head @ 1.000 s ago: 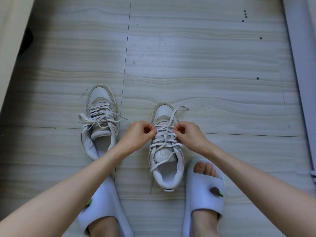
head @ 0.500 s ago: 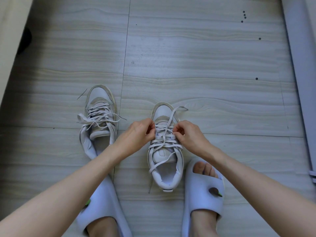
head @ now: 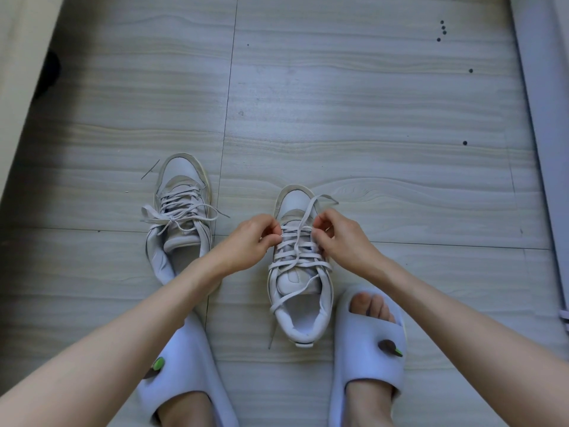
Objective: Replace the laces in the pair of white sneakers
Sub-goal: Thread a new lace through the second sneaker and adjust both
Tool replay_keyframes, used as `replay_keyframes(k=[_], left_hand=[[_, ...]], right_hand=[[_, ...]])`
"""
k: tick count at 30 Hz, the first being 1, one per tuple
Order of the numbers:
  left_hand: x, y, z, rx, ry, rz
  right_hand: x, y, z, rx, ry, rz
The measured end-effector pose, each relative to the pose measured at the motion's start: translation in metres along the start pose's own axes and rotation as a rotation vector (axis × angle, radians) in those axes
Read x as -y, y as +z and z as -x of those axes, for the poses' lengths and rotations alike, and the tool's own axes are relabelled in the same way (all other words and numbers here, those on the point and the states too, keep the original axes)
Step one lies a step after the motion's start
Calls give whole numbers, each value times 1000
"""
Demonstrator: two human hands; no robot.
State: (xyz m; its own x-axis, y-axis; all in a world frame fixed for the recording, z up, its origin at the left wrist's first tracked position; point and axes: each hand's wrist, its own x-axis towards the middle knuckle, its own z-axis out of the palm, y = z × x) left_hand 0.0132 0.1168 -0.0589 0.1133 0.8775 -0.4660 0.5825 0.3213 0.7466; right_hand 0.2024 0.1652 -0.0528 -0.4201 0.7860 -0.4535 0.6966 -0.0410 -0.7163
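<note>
Two white sneakers stand on the floor with toes pointing away from me. The right sneaker [head: 300, 291] sits between my feet, its pale lace [head: 295, 251] loosened across the eyelets, one end trailing over the toe and another down past the heel. My left hand [head: 251, 241] pinches the lace at the shoe's left eyelet row. My right hand [head: 341, 238] pinches it at the right eyelet row. The left sneaker [head: 180, 208] stands apart at the left, laced and loosely tied, its heel hidden behind my left forearm.
Pale wood-grain floor tiles [head: 369, 118] stretch ahead. My feet wear white slides, the left one [head: 181, 380] and the right one [head: 368, 349], close beside the right sneaker. A grey frame [head: 542, 118] runs along the right edge, a cream surface [head: 18, 57] along the left.
Both hands stay at the right sneaker's eyelets, and my left hand has shifted slightly while working the lace. The shoes have not moved.
</note>
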Motion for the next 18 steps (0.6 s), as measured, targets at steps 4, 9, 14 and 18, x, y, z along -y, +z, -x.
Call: replay_keyframes(k=[4,9,14,18], left_hand=[[-4,-3,-1,30,36,-28],[-2,-2,1,27,148,-91],[-7,2,0,-14,110,-31],[-15,11,-1,-151,-224,347]], right_hand=[[-4,0,1,59,49,-106],[-3,-4,0,147,4,91],[-4,-8,0,187,-55,230],[-3,-9,-2,213,-96,281]])
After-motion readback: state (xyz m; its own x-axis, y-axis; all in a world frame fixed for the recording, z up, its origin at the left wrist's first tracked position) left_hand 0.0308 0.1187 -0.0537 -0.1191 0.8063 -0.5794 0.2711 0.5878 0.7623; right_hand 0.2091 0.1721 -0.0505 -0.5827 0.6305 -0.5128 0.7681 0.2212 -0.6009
